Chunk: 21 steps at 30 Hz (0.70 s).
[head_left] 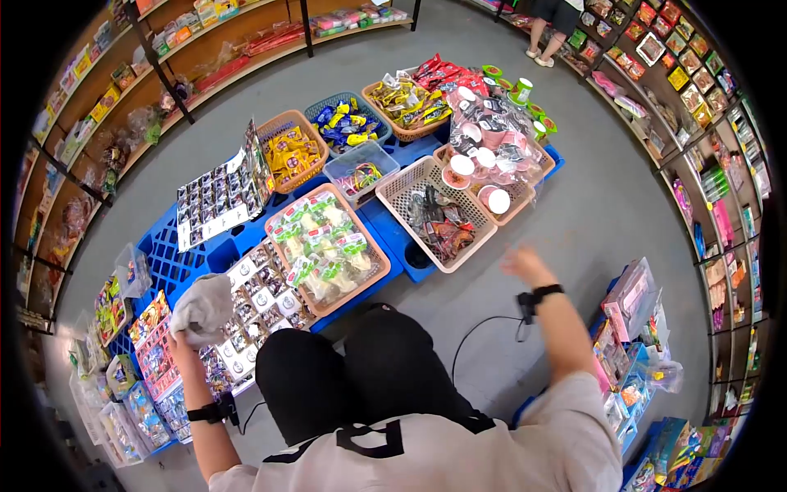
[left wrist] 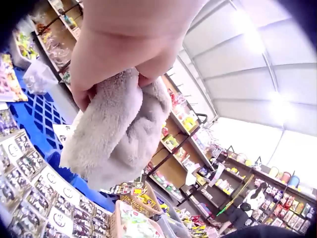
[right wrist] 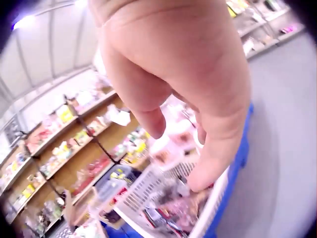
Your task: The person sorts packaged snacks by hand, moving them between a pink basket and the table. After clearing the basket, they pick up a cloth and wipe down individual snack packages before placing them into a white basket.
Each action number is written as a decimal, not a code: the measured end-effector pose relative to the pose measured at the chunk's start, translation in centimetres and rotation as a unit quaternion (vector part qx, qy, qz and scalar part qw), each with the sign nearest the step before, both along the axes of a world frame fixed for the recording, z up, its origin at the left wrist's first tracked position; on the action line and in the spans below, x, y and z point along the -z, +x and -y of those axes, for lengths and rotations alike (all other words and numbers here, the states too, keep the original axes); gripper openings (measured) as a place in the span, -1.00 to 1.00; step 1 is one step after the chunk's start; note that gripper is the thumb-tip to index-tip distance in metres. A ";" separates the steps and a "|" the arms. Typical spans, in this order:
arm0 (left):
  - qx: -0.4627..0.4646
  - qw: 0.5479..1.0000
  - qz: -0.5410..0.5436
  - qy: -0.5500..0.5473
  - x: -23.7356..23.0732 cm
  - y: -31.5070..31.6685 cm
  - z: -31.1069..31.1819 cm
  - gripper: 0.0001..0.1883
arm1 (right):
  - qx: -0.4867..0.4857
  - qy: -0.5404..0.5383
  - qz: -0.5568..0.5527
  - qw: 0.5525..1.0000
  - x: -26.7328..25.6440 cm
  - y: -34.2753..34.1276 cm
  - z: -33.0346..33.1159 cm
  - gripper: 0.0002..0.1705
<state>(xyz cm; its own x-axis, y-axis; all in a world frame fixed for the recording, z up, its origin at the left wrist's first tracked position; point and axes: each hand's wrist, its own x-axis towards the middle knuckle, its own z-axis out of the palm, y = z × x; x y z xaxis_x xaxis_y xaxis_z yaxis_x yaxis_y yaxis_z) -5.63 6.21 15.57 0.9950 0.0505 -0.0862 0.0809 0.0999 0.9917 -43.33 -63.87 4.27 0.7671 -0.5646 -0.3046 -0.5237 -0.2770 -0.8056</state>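
While the left hand (left wrist: 124, 54) grasps one grey cloth (head_left: 205, 305), bunched up over the cards (head_left: 262, 299) on the left, the right hand (head_left: 529, 266) hangs released, thumb and fingers parted, nothing between them! It's just beside one cream basket (head_left: 410, 230), and look, dark packets (head_left: 443, 225) lie inside. One tray (head_left: 358, 290) of white packs (head_left: 320, 230) sits left of that, one clear box (head_left: 377, 185) beyond, and three more baskets (head_left: 307, 174) line the far side! Two wrist straps (head_left: 548, 292), one per arm.
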 end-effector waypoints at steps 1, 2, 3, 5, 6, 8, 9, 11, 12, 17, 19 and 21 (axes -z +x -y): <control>0.013 1.000 0.001 0.003 -1.1 -0.4 -0.7 -0.48 | 0.200 0.225 0.006 0.954 0.2 2.9 -3.4 -0.45; 0.025 1.000 0.002 0.004 -2.1 -1.0 -1.2 -0.46 | 0.207 0.199 -0.043 0.957 5.6 4.2 -3.0 -0.46; -0.039 0.999 -0.015 0.009 -2.9 -1.6 -1.5 -0.45 | 0.214 0.170 -0.090 0.958 11.2 5.2 -2.7 -0.46; 0.007 0.996 0.009 0.083 -5.9 -3.4 -1.9 -0.55 | 0.386 0.287 0.061 0.874 10.8 8.0 -7.9 -0.45; 0.020 0.992 0.028 0.118 -7.1 -4.6 -1.6 -0.57 | 0.387 0.335 -0.013 0.859 11.5 9.3 -8.1 -0.49; -0.001 0.990 0.009 0.138 -5.7 -4.8 -5.9 -0.63 | 0.442 0.448 0.172 0.757 10.7 10.8 -10.4 -0.59; 0.015 0.988 0.022 0.149 -6.1 -5.5 -6.0 -0.67 | 0.441 0.450 0.170 0.757 10.6 11.6 -10.9 -0.59; 0.021 0.985 0.007 0.172 -6.5 -6.4 -6.0 -0.67 | 0.482 0.362 0.228 0.765 10.2 12.9 -11.8 -0.68; 0.031 0.981 -0.008 0.192 -6.5 -6.9 -6.2 -0.66 | 0.481 0.363 0.224 0.766 10.6 13.0 -11.7 -0.68; -0.002 0.993 -0.038 0.114 -4.5 -7.5 -5.3 -0.62 | 0.418 0.324 0.192 0.827 11.9 11.0 -9.5 -0.60; -0.014 0.993 -0.042 0.111 -3.5 -7.3 -4.8 -0.62 | 0.402 0.334 0.200 0.829 10.9 10.0 -9.6 -0.53; 0.020 0.994 -0.047 0.097 -3.2 -7.1 -4.6 -0.61 | 0.388 0.372 0.196 0.820 8.7 8.5 -10.5 -0.50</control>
<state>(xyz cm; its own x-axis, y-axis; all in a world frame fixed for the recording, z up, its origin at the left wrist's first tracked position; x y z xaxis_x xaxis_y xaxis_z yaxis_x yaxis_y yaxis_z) -12.74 10.80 18.73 0.9847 0.0354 -0.1707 0.1734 -0.0981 0.9800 -34.83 -53.41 -4.45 0.3862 -0.6989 -0.6020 0.0298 0.6617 -0.7492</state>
